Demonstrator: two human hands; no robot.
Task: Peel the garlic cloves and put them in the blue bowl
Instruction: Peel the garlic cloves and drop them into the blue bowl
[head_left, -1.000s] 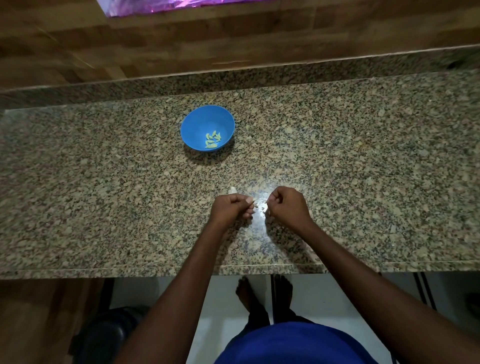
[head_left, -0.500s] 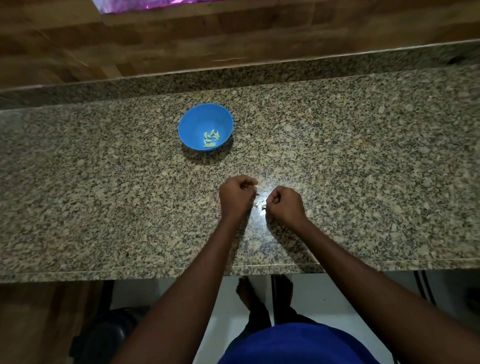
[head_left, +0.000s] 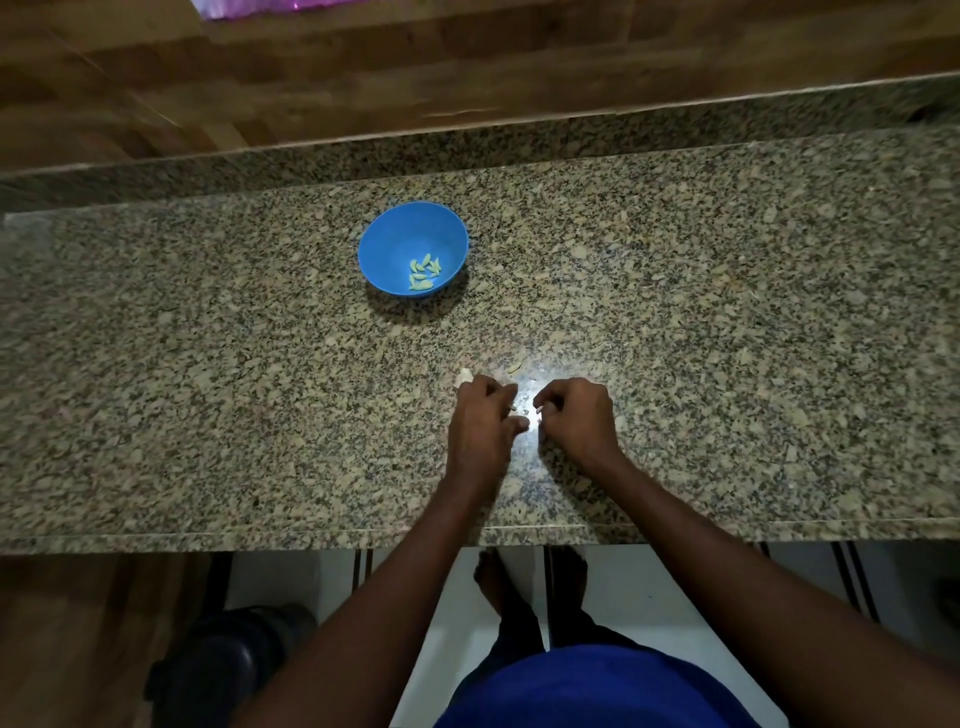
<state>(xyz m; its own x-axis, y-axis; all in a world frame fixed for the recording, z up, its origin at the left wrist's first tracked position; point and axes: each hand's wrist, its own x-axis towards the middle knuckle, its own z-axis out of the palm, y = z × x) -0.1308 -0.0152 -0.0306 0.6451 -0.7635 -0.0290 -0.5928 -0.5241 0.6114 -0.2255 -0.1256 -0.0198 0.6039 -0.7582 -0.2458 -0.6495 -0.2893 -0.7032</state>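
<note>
You are standing at the speckled granite desk with both hands lying low on it near the front edge, close together but not touching. Your left hand is curling its fingers inward, thumb reaching toward the gap between the hands; a small pale bit is showing at its fingertips, but it is too small to tell whether the hand is actually pinching it. Your right hand is making a loose fist, knuckles up, with its fingertips tucked under and turned toward the left hand; something tiny and light is showing at those tips too, and again you cannot tell from here whether it is being gripped.

Just beyond your left hand's knuckles, a whitish garlic clove is lying on the desk, partly hidden by the hand. A little to its right, a thin pale scrap of peel is resting on the stone, beside a bright glare patch.

The blue bowl is sitting upright farther back and to the left of both hands, well apart from them. Several peeled cloves are lying in a small cluster at its bottom, looking greenish-yellow against the blue.

Below the desk edge, your bare feet are showing on the white floor, with a dark round object at the lower left.
</note>
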